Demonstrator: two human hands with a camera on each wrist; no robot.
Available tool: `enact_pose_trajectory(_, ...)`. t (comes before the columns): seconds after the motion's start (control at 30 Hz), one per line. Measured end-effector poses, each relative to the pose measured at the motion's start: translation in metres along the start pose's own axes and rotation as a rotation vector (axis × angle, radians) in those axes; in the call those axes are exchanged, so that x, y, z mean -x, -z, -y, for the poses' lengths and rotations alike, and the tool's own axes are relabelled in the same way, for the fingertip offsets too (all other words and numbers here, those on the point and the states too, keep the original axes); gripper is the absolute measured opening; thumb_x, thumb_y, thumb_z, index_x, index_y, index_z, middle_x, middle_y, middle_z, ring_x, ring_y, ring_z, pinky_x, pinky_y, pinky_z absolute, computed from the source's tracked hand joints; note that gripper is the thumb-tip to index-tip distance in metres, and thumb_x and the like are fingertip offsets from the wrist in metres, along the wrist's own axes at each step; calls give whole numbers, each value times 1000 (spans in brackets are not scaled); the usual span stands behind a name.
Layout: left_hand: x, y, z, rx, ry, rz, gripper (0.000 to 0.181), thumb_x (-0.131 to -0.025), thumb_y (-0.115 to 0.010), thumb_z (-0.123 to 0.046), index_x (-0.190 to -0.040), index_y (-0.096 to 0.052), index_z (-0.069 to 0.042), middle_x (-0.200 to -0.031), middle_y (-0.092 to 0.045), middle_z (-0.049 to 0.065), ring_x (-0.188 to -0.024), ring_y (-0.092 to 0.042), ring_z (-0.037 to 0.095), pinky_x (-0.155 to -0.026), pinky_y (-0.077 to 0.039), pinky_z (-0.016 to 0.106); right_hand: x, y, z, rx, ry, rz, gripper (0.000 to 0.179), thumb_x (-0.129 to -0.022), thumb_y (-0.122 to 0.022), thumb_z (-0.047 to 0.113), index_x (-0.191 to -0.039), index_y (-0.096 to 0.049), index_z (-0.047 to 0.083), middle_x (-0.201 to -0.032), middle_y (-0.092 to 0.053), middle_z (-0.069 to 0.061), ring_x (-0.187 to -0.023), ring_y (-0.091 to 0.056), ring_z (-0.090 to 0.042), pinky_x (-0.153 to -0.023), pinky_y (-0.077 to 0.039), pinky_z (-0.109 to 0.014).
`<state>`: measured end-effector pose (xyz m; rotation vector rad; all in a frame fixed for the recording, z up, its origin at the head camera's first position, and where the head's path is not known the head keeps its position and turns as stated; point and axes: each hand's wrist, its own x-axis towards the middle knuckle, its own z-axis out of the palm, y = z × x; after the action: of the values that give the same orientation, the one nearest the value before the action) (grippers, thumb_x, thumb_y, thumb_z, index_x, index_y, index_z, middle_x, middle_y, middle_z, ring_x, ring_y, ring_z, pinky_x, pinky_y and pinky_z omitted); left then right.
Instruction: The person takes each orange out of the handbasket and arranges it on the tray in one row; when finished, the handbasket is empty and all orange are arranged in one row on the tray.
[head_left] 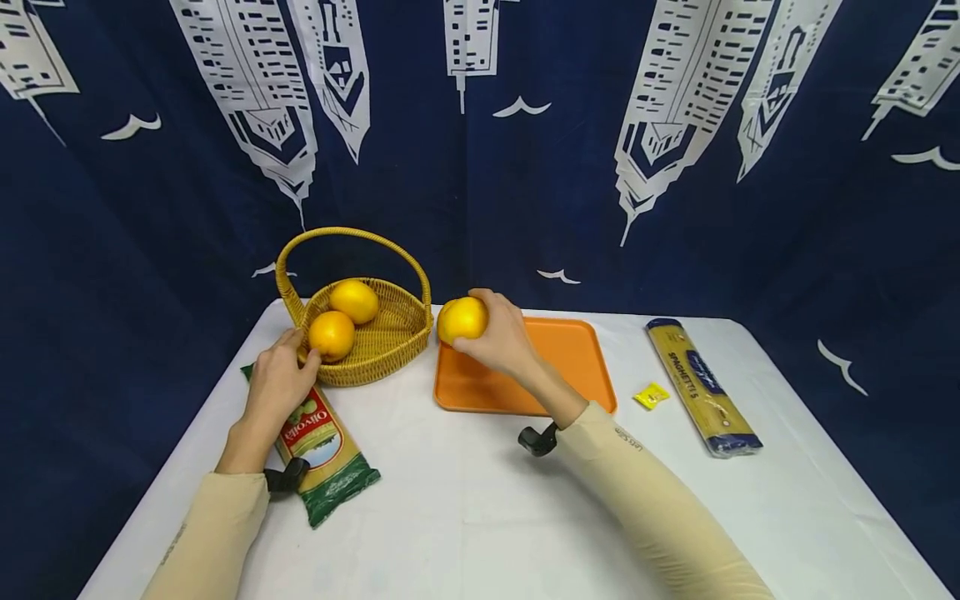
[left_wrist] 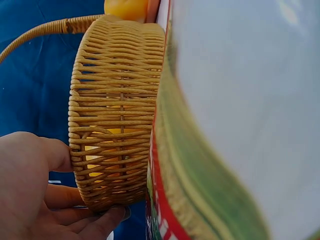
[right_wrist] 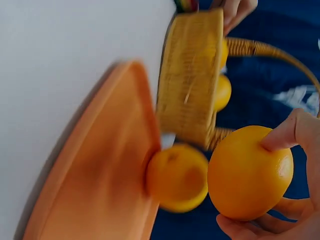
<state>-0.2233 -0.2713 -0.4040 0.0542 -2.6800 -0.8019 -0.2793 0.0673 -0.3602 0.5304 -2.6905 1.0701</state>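
Observation:
My right hand (head_left: 498,333) pinches an orange (right_wrist: 250,172) between thumb and fingers, above the back left part of an orange tray (head_left: 570,358). In the right wrist view a second orange (right_wrist: 177,177) sits on the tray behind the held one; from the head it is mostly hidden. On the left, my left hand (head_left: 281,375) grips the near left rim of a wicker basket (head_left: 382,367), its thumb at the rim (left_wrist: 75,115) and its fingers around the side. Two oranges (head_left: 332,336) lie inside the basket, toward its left.
Under my left forearm lies a green and red Olivoila packet (head_left: 322,446), its far end close by the basket. A small yellow wrapped packet (head_left: 651,396) and a spaghetti packet (head_left: 705,387) lie right of the tray. A dark blue curtain (head_left: 465,192) hangs behind the table.

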Motion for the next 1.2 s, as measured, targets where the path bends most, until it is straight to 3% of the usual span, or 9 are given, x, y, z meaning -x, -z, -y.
enact_pose_trajectory(0.33,1,1,-1,-12,10,20,58,-105,-61,-20,-148,-48,16,-156,-41,39,-140,-45,59,-116,-39,67,-18,7,-51,56,-86,43,79,-79,-86,21,-147,-49,5,-140,-57,-18,-127,-50,-39,-109,-47,-54)
enact_pose_trajectory(0.47,0,3,0,-32,4,73,84,-101,-68,-47,-153,-42,14,-158,-40,38,-139,-45,60,-115,-39,68,-22,3,-63,57,-111,52,80,-78,-87,19,-147,-49,4,-141,-55,-19,-127,-49,-40,-110,-47,-55)
enact_pose_trajectory(0.63,0,7,1,-48,16,138,117,-83,-78,-72,-159,-37,7,-160,-38,36,-139,-42,62,-113,-38,72,-24,-1,-72,61,-110,64,82,-77,-89,18,-147,-49,3,-140,-56,-20,-124,-52,-39,-109,-49,-54)
enact_pose_trajectory(0.77,2,7,-2,-49,-13,96,113,-78,-84,-69,-153,-47,8,-149,-52,36,-130,-52,60,-108,-44,70,-24,-3,-77,62,-116,89,82,-78,-89,18,-148,-48,4,-140,-56,-20,-123,-52,-38,-110,-49,-54)
enact_pose_trajectory(0.9,5,3,-8,-69,-30,44,105,-77,-86,-67,-142,-56,9,-128,-64,32,-110,-64,53,-94,-53,66,-23,-4,-82,56,-126,113,81,-80,-88,18,-149,-47,5,-138,-55,-19,-122,-53,-37,-110,-49,-53)
enact_pose_trajectory(1.2,11,-4,-23,-120,-10,-18,97,-77,-87,-65,-121,-61,17,-96,-61,28,-82,-66,47,-71,-57,57,-25,-4,-87,31,-86,126,82,-81,-88,14,-152,-46,7,-145,-54,-19,-126,-52,-39,-114,-45,-56)
